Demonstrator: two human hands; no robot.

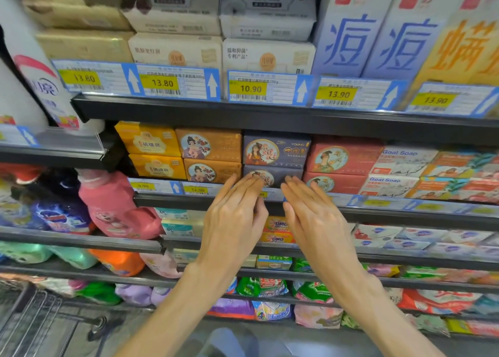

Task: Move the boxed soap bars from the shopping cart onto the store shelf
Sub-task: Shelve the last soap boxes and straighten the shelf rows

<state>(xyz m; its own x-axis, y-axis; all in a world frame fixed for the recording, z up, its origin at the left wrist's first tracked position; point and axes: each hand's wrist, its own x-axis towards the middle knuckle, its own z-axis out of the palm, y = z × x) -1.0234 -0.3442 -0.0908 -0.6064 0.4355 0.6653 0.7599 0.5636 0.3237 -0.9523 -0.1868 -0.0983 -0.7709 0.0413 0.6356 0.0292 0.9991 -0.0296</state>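
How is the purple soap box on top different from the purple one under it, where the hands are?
The top purple box shows its whole front, picture and writing; the bottom purple box is partly hidden behind fingertips. No hand touches the top one, while the left hand and right hand reach the bottom one with straight fingers. Both share the same purple design with a round picture of a lady.

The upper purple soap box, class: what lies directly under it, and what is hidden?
Under the upper purple soap box lies a second purple soap box. The fingertips of the left hand and right hand cover its lower edge, and the price label beneath it.
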